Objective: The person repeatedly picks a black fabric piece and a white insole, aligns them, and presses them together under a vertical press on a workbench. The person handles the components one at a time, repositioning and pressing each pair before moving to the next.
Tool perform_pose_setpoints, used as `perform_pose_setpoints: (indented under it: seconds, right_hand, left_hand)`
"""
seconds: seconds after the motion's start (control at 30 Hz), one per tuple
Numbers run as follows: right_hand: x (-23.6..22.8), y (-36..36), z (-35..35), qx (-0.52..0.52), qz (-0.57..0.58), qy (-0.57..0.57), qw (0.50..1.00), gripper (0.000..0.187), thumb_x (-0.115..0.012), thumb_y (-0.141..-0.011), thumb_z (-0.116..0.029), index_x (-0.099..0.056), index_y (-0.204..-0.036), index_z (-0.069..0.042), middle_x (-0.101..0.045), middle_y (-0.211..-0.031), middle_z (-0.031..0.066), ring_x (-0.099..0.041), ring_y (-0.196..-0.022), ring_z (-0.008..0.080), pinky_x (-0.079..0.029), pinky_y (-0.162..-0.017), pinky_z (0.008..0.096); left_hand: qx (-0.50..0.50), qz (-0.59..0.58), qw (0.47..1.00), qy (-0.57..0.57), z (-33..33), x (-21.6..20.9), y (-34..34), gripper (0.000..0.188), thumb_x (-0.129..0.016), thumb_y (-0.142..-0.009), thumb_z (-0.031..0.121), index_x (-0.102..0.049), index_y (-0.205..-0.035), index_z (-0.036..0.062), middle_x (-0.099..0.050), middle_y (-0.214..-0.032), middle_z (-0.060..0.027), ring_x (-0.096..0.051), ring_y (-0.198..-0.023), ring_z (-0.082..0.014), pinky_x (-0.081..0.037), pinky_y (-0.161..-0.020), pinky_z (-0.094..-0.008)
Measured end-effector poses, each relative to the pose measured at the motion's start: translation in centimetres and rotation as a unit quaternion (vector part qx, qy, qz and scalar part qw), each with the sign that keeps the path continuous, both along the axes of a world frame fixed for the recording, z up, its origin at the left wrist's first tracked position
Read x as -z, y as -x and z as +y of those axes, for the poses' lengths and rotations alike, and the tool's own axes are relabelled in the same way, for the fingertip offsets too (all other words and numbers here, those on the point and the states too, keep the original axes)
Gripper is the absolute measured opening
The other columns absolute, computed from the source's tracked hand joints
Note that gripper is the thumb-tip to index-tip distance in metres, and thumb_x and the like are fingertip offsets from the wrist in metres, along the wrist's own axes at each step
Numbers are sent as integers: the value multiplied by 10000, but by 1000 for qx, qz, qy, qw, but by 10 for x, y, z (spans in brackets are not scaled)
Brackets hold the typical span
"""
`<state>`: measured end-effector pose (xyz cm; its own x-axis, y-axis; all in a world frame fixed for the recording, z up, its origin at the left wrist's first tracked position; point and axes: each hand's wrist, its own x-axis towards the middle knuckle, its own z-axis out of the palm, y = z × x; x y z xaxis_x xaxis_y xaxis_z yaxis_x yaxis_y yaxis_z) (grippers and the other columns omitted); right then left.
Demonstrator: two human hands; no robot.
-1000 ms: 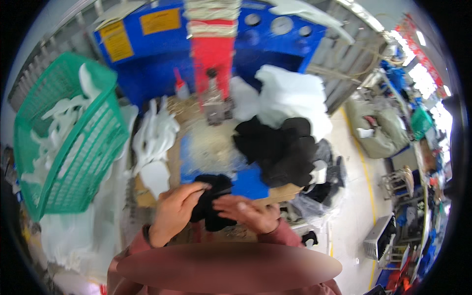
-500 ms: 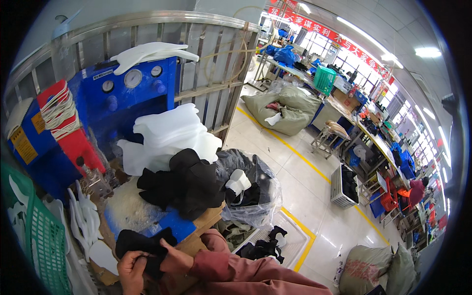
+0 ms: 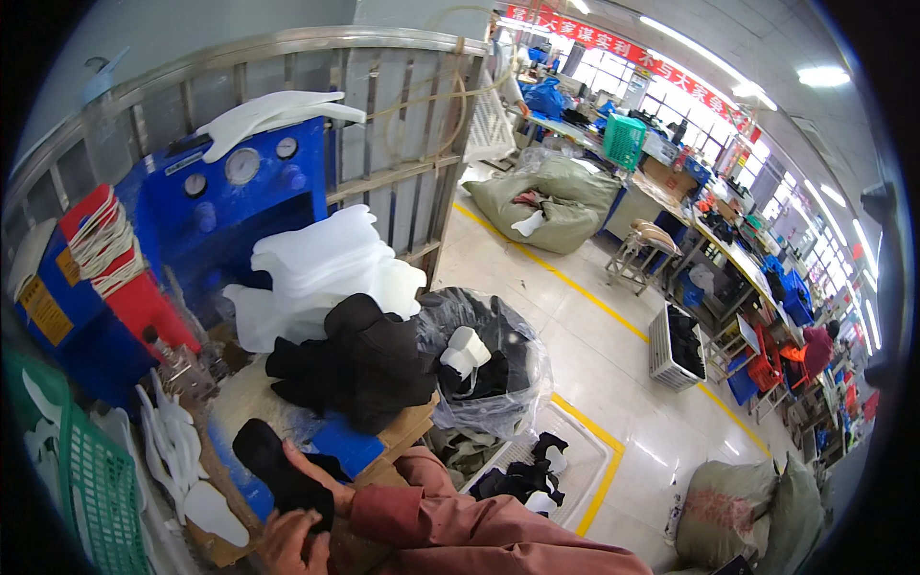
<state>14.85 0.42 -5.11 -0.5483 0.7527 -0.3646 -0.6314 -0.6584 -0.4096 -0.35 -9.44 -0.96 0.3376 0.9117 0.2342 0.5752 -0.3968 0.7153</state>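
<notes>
A black fabric piece (image 3: 271,468), long and rounded at its upper end, is held over the front of the workbench. My right hand (image 3: 324,482) grips it from the right side, thumb laid along its edge. At its lower end the curled fingers of my left hand (image 3: 292,539) close on the cloth. Just beyond lies a heap of black fabric pieces (image 3: 355,355) on the bench. Behind that heap rises a stack of white shaped sheets (image 3: 321,264). More white cut pieces (image 3: 172,446) lie to the left of my hands.
A blue machine with gauges (image 3: 244,206) stands behind the bench. At left is a green basket (image 3: 101,489). A plastic-lined bin (image 3: 522,369) and a white tray (image 3: 585,450) sit to the right. Sacks (image 3: 551,206) and a white crate (image 3: 676,359) stand on the floor.
The black piece has been turned more upright, its rounded end now pointing up and away. My left hand has shifted down to its lower end. The view has shifted slightly.
</notes>
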Motion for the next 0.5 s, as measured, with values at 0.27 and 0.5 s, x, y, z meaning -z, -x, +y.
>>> perform_pose_setpoints:
  seconds: [0.27, 0.5]
  right_hand:
    - [27, 35, 5, 146, -117, -14, 982, 653, -469, -1072, -604, -575, -1415, -58, -626, -1274, 83, -573, -1155, 143, -436, -1000, 266]
    - [43, 39, 20, 76, -47, 4, 996, 788, -463, -1071, -617, -431, -1569, -8, -492, -1527, 40, -468, -1333, 156, -343, -1143, 237]
  left_hand:
    - [-193, 28, 978, -75, 7, 7, -42, 450, -750, -928, 226, -659, -1334, 54, -663, -1286, -188, -666, -1158, -357, -538, -949, -444]
    - [-193, -42, 976, -86, 5, 29, -30, 387, -747, -921, 87, -658, -1281, -22, -660, -1250, -187, -674, -1080, -349, -547, -908, -409]
